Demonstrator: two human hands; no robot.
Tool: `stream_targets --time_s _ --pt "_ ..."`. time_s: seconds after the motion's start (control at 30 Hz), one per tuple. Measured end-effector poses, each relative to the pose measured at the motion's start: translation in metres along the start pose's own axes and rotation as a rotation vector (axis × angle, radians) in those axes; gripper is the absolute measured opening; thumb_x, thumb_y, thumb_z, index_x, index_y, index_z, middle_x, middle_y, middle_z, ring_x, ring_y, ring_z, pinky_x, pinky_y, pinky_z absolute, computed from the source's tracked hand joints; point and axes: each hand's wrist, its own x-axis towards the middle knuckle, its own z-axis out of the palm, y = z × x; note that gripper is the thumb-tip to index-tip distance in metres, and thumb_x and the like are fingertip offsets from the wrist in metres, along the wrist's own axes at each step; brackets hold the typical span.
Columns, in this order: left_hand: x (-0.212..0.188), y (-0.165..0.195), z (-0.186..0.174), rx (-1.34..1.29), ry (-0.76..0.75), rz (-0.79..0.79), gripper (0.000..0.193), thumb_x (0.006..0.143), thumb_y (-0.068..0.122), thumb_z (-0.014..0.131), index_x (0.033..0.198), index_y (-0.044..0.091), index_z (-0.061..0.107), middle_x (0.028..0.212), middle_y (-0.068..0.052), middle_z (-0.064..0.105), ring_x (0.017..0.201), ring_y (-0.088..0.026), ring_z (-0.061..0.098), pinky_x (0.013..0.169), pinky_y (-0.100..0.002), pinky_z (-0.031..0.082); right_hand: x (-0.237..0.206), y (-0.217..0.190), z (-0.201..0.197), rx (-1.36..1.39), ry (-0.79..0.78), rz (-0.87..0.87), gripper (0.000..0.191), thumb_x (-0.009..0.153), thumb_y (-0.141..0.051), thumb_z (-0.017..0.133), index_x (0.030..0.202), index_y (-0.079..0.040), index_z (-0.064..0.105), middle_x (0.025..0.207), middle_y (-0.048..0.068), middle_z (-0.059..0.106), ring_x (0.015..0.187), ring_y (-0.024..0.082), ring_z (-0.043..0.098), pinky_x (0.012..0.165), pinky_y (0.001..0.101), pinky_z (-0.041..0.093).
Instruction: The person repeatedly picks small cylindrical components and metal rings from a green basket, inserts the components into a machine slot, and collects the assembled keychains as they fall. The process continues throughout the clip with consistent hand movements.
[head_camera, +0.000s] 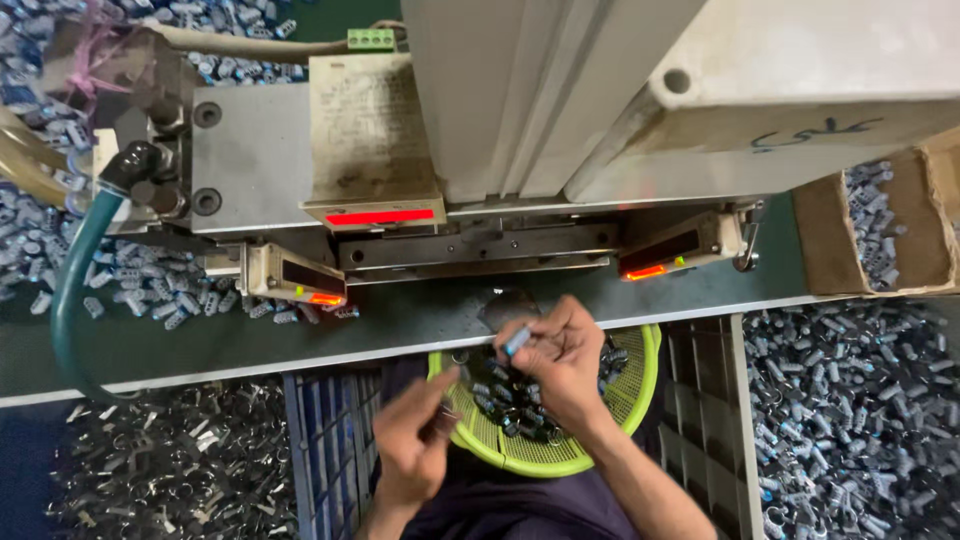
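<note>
Head view, looking down on the work station. Right hand (562, 362) is over the green basket (640, 385); its grip is closed to a pinch on a small pale-blue cylindrical part (517, 341), held at the fingertips just above the basket's far rim. Left hand (415, 440) sits at the basket's near-left edge, fingers drawn together on a small dark piece (446, 420); motion blur here, so it is probably a metal clip, but I cannot tell for sure.

Containers:
- Green basket: round, perforated plastic, in the person's lap below the table (400, 325) edge. Holds a shallow layer of small dark parts (510, 405), some with pale-blue ends.
- Cardboard box (830, 240): upper right on the table, open top, holds a heap of pale-blue and white cylindrical parts.
- Crate (712, 420): dark plastic, slatted wall, right of the basket; loose pale-blue parts (850, 420) lie massed beside it.
- Lower left: a pile of metal clips (180, 460), unboxed, beside a blue slatted crate wall (330, 440).

More pale-blue parts lie scattered on the table at left, around the green hose (75, 270). Grey press machine (480, 130) stands over the table; two sensor blocks (300, 280) on it show red-orange lights.
</note>
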Motion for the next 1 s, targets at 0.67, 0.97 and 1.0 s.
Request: stream_targets --time_s 0.67,0.97,1.0 --pt "0.01 -0.084 0.009 -1.132 -0.006 -0.418 0.041 0.108 0.035 0.069 0.09 -0.001 0.057 0.083 -0.014 0.06 0.068 -0.022 0.058 0.066 -0.037 0.053 0.051 -0.055 0.034 -1.257 -0.268 -0.765 0.027 0.079 0.006 0.07 0.098 -0.014 0.072 0.11 0.006 0.075 0.1 0.025 0.074 0.093 0.0427 0.053" --pt "-0.02 -0.046 0.029 -0.734 -0.09 -0.411 0.024 0.09 -0.001 0.069 0.112 0.0 0.058 0.117 -0.012 0.063 0.09 -0.017 0.062 0.083 -0.027 0.052 -0.054 0.004 0.021 -0.878 -0.114 -0.162 0.037 0.072 0.017 0.07 0.102 -0.003 0.072 0.104 0.011 0.074 0.086 0.024 0.076 0.075 0.0286 0.061" --pt "-0.015 -0.045 0.027 -0.705 -0.148 -0.435 0.02 0.091 -0.002 0.066 0.111 -0.002 0.061 0.109 -0.013 0.067 0.091 -0.018 0.066 0.083 -0.027 0.053 -0.054 0.003 0.018 -0.921 -0.143 -0.196 0.039 0.071 0.02 0.068 0.103 -0.003 0.073 0.105 0.013 0.074 0.086 0.023 0.075 0.074 0.0269 0.061"
